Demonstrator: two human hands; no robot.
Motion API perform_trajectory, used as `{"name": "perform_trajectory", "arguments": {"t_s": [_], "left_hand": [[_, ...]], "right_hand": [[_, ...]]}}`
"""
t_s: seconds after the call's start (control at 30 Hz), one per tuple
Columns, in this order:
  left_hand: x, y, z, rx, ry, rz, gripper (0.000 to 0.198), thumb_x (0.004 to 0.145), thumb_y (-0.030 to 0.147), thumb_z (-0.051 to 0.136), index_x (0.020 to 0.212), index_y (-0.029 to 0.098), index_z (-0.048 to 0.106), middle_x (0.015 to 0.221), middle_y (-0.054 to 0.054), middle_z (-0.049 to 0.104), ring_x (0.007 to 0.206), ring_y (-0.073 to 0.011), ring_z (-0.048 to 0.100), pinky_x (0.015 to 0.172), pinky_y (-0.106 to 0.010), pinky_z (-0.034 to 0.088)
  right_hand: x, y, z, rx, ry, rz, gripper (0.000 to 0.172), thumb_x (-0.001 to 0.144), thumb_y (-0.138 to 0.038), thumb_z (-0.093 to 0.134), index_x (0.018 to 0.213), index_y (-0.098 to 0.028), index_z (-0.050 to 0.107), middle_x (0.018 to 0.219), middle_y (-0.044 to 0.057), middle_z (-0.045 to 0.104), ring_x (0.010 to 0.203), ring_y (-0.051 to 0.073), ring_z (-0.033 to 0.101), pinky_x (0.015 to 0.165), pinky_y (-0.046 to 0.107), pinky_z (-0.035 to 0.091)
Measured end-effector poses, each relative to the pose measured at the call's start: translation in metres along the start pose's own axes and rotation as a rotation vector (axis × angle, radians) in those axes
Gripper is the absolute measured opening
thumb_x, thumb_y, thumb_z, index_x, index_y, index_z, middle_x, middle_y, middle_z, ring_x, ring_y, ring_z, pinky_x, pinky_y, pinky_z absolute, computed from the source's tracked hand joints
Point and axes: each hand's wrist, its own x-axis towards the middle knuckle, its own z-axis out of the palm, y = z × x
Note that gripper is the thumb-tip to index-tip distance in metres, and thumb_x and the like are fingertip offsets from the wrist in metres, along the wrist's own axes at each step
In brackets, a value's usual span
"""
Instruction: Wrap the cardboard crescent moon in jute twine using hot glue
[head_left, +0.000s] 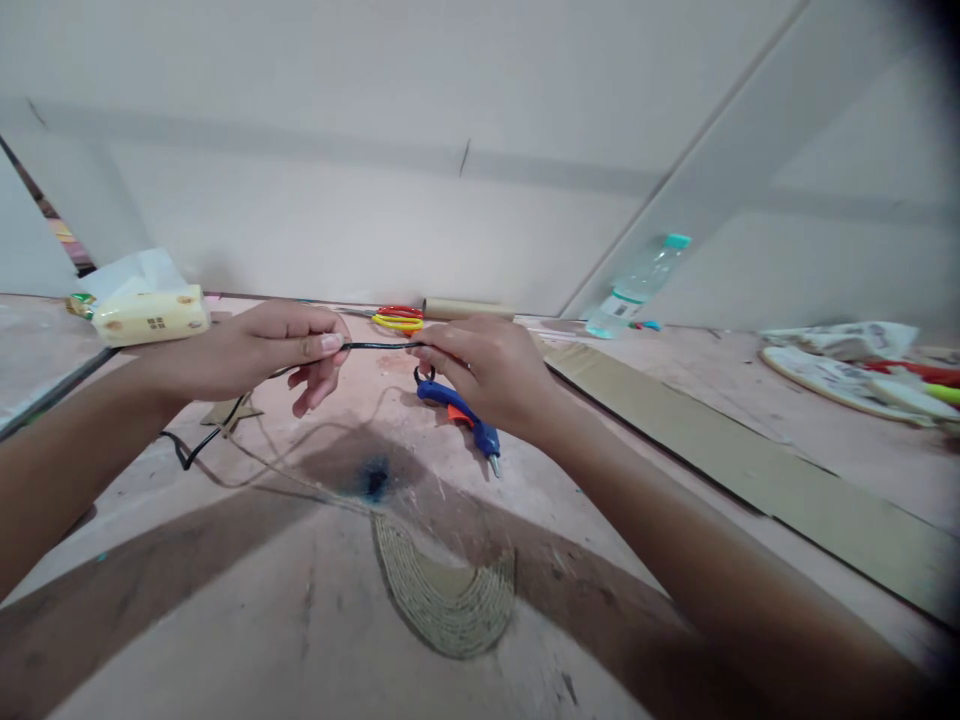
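Note:
A black cord [381, 346] is stretched level between my two hands. My left hand [281, 345] pinches it between thumb and forefinger, the other fingers curled loosely below. My right hand [487, 365] grips the cord's other end of the taut stretch, with its fingertips closed over it. Just below my right hand lies a blue glue gun [466, 408] with an orange trigger, nozzle pointing down and right. More black cord loops under my left wrist. Closer to me rests a crescent-shaped piece [450, 612] covered in rows of twine, with a loose strand running up left.
Along the wall [337, 200] are a tissue pack [154, 315], scissors [399, 318], a cardboard tube [465, 308] and a leaning plastic bottle [637, 290]. Long cardboard strips [720, 455] lie at right, near a round piece [840, 385] with things on it. A small cardboard star [238, 412] lies left.

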Motion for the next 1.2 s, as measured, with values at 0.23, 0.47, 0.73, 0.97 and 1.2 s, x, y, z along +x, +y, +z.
{"name": "perform_trajectory", "arguments": {"t_s": [0.23,0.47,0.73,0.97,1.2], "left_hand": [[-0.001,0.001,0.000,0.011,0.032,0.013,0.048,0.116,0.049,0.056,0.076,0.023,0.062,0.065,-0.001,0.066,0.060,-0.0164,0.062,0.061,-0.029,0.052],[-0.003,0.007,0.003,0.207,0.130,-0.089,0.015,0.105,0.040,0.064,0.100,0.026,0.061,0.063,0.006,0.057,0.053,-0.0136,0.047,0.046,-0.024,0.033],[-0.003,0.023,0.021,0.601,0.084,-0.017,0.035,0.104,0.044,0.052,0.085,0.024,0.073,0.080,-0.001,0.076,0.074,-0.0203,0.065,0.067,-0.030,0.041],[-0.004,0.028,0.029,0.445,-0.044,-0.056,0.037,0.102,0.033,0.049,0.077,0.023,0.073,0.074,0.001,0.074,0.069,-0.0182,0.068,0.065,-0.028,0.046],[0.000,0.025,0.030,0.345,-0.075,-0.122,0.041,0.102,0.037,0.053,0.067,0.023,0.070,0.065,0.002,0.070,0.058,-0.0155,0.060,0.056,-0.028,0.040]], "right_hand": [[0.001,-0.012,-0.004,0.089,-0.093,0.053,0.034,0.115,-0.025,0.054,0.088,-0.020,0.074,0.088,0.004,0.081,0.084,0.019,0.070,0.079,0.030,0.040],[0.000,-0.019,-0.007,0.126,-0.165,0.093,0.036,0.114,-0.022,0.055,0.080,-0.020,0.067,0.072,-0.002,0.073,0.067,0.015,0.062,0.069,0.028,0.036],[-0.005,-0.036,-0.005,-0.091,-0.132,0.026,0.028,0.114,-0.024,0.058,0.097,-0.019,0.081,0.091,0.009,0.084,0.083,0.023,0.071,0.070,0.035,0.028],[-0.008,-0.050,-0.006,-0.194,-0.140,-0.069,0.023,0.112,-0.020,0.061,0.101,-0.020,0.081,0.098,0.008,0.088,0.090,0.025,0.078,0.071,0.037,0.034],[-0.009,-0.052,-0.008,-0.234,-0.146,-0.111,0.021,0.109,-0.016,0.064,0.098,-0.020,0.081,0.093,0.006,0.087,0.088,0.024,0.078,0.071,0.037,0.035]]}}
